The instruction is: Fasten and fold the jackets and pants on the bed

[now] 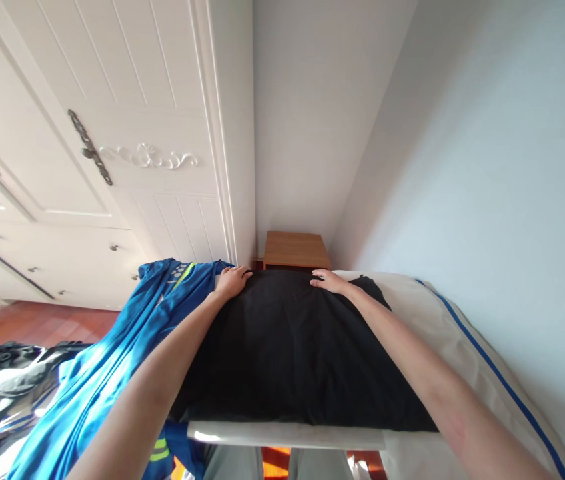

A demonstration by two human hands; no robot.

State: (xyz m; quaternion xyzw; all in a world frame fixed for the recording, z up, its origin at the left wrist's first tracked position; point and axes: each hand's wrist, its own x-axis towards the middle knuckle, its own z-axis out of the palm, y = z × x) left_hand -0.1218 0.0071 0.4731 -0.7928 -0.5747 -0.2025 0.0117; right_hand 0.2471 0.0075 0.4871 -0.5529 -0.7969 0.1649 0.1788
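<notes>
The black cloth point(287, 353) lies across the bed point(427, 320), fingers of both hands point(233, 282) point(330, 281) loosely spread at its far edge; it looks soft (light, too), best held by its corners.

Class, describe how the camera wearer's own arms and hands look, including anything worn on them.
Both the left hand and right hand are ungloved, with no ring, watch or bracelet visible. The left forearm and right forearm are slender and bare, with no sleeves in view.
</notes>
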